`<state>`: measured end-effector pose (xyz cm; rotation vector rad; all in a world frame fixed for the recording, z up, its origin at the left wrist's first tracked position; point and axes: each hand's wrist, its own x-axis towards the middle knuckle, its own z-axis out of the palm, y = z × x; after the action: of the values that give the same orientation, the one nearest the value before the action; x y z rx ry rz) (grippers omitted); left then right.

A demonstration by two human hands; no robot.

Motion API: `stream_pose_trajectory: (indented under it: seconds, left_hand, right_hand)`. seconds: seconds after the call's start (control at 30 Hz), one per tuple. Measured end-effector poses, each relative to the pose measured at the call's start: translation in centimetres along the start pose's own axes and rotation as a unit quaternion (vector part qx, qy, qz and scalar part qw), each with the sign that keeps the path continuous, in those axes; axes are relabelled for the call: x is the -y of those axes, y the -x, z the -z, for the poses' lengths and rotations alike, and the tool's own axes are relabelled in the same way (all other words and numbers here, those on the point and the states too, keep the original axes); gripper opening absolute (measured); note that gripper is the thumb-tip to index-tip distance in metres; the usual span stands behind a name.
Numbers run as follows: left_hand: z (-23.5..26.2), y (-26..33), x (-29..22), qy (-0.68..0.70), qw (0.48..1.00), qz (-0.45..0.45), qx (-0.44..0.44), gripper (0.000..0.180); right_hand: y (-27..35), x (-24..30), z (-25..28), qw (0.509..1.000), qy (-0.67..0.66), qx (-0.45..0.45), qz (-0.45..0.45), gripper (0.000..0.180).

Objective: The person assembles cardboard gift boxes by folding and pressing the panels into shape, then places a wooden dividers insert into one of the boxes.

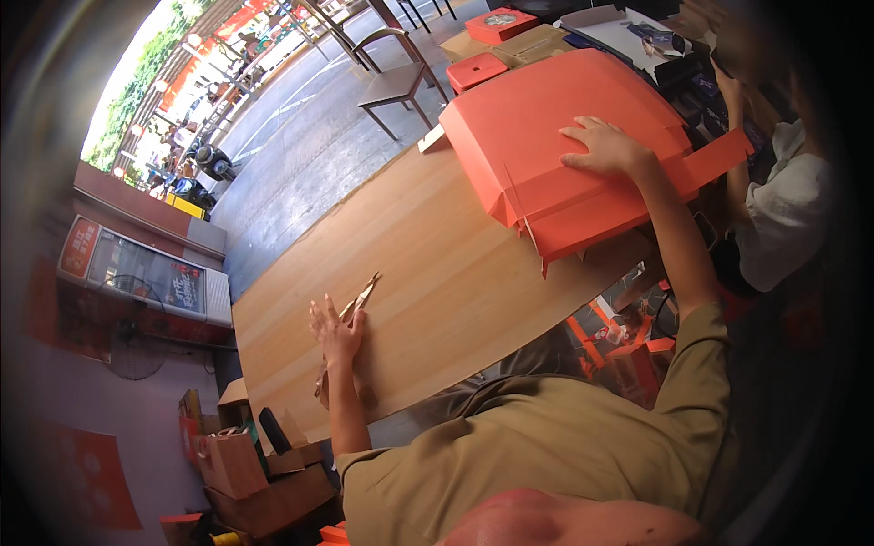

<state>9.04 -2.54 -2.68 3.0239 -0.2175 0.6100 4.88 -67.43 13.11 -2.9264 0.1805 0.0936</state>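
Note:
My right hand (605, 147) lies flat, fingers spread, on top of a large orange folded cardboard box (537, 136) at the far right of the wooden table (437, 273). My left hand (335, 329) rests palm down on the table near its left edge, over a thin brown cardboard strip (362, 298) that pokes out past the fingertips. Neither hand grips anything.
Small orange boxes (477, 69) and papers lie at the table's far end, with a wooden chair (396, 80) behind them. Another person in a white top (783, 214) sits at the right. Brown cartons and paper bags (255, 464) stand on the floor at the lower left.

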Motion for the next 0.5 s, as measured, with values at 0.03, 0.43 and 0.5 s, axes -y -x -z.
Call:
stream_pose_trajectory:
  seconds: [0.03, 0.43, 0.5]
  left_hand:
    - [-0.2, 1.1, 1.9, 0.013, 0.999, 0.045, 0.021, 0.083]
    - [2.7, 1.5, 2.0, 0.041, 0.995, -0.022, 0.093, 0.017]
    - [3.4, 0.9, 0.3, 0.082, 0.990, -0.023, 0.110, 0.018]
  right_hand:
    - [0.0, 0.4, 0.4, 1.000, 0.002, 0.002, -0.003, 0.082]
    - [4.4, 4.8, 3.4, 0.960, -0.041, -0.275, -0.027, 0.065]
    - [7.7, 8.8, 4.6, 0.868, -0.149, -0.471, 0.038, 0.056]
